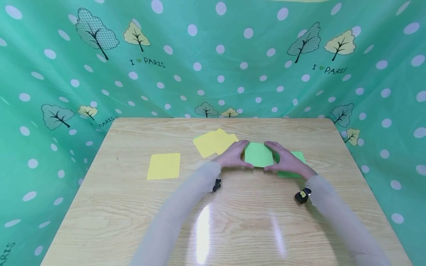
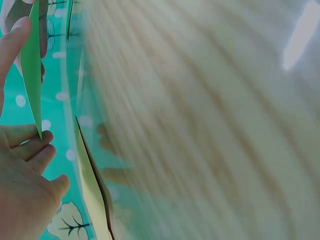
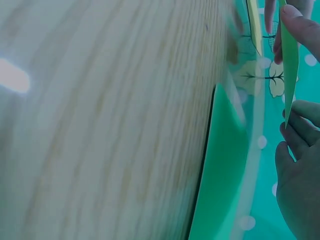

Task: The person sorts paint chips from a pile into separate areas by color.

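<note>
Tabletop (image 1: 100,221), yellow sheets (image 1: 221,139) near light-green sheet (image 1: 258,155)
</note>
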Motion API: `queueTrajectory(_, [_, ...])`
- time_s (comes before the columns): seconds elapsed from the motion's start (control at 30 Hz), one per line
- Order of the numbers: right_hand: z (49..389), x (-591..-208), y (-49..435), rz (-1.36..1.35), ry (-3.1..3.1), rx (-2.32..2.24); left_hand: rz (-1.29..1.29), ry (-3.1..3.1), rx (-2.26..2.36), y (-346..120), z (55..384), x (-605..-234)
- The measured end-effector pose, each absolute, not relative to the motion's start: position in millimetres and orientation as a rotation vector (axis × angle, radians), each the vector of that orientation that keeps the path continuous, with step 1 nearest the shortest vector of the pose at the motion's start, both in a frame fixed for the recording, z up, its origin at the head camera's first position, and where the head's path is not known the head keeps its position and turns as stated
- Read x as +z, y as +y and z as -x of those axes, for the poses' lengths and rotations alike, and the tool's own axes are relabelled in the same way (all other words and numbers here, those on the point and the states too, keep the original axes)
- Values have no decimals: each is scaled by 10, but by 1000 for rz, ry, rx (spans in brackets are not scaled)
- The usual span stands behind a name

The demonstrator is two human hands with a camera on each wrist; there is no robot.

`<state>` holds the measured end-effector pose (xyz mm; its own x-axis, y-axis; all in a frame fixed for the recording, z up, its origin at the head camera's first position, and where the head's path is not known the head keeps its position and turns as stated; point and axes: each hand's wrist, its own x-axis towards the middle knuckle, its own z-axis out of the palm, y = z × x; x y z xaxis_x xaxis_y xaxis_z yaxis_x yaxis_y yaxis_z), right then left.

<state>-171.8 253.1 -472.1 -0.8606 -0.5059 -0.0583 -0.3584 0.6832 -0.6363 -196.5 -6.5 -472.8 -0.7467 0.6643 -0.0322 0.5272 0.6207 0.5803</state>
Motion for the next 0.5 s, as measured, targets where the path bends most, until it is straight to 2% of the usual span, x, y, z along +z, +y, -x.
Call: queueTrajectory(0.5, [1602,-4720,2838,716,2694,-881,-1082,2578,734,185,1904,-4750])
